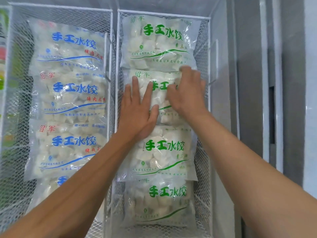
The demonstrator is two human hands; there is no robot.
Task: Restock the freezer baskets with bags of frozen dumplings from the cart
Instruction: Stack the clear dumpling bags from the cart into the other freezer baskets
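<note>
Two hands are pressed on a green-lettered bag (pixel 155 98) marked 手工水饺: the left hand (pixel 139 109) flat and open, the right hand (pixel 187 91) curled over it.

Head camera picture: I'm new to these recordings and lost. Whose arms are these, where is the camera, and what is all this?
There is no machine here. A person wears the camera on their head, so you look down along their own arms. Below are two white wire baskets in a freezer: the left basket holds blue-print dumpling bags, the right basket green-print ones. The left hand lies flat on the second green bag; the right hand curls over its far edge. Whether that is a true grip is unclear.
</note>
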